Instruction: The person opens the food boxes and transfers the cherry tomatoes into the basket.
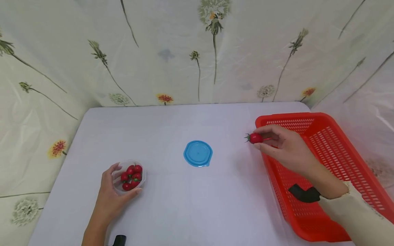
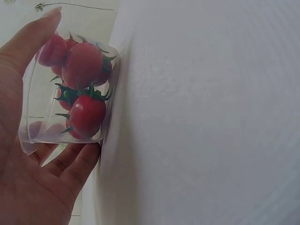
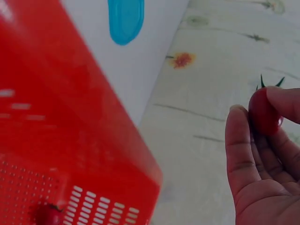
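Observation:
My left hand grips a small clear plastic container at the left of the table, thumb on one side and fingers on the other. Inside it lie several red cherry tomatoes with green stems; the left wrist view shows them through the wall. Over the left rim of a red basket, my right hand pinches a single cherry tomato between thumb and fingers. Its leafy stem end points left, away from the palm. Another cherry tomato lies in the basket in the right wrist view.
A blue lid lies flat near the middle of the white table. The slotted basket takes up the table's right side. A flower-patterned sheet hangs behind the table and down both sides.

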A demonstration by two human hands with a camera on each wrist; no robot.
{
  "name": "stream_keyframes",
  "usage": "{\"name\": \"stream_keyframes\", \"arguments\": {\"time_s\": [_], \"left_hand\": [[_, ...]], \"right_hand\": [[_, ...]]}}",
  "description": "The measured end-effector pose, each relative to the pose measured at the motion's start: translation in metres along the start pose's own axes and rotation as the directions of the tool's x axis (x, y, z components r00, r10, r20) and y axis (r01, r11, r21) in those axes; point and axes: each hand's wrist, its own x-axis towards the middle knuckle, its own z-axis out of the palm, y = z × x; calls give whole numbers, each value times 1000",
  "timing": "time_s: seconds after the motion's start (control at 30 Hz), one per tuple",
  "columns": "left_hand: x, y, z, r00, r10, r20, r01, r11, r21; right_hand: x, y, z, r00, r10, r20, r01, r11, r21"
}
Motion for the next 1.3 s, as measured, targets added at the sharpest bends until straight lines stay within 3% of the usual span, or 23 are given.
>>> {"name": "stream_keyframes", "arguments": {"time_s": [0.27,0.6,0.9,1.1,1.3], "left_hand": [[-1,-1,0,1000,-13,10,13,1000,-3],[-1,-2,0,1000,-18,0,18,1000,-1],[-1,0,0,1000,-24,10,24,1000,-6],[-1,0,-1,999,-34,10,34,999,-4],[-1,1,-1,999,-33,10,33,999,-5]], "right_hand": [[-4,36,-25,987,127,-98,-134,988,-74],[1,90,-35,976,194,-98,-209,961,-181],[3,131,-37,973,230,-23,-229,941,-249],[5,145,-33,975,212,63,-191,950,-246],[6,153,-27,965,245,93,-216,945,-247]]}}
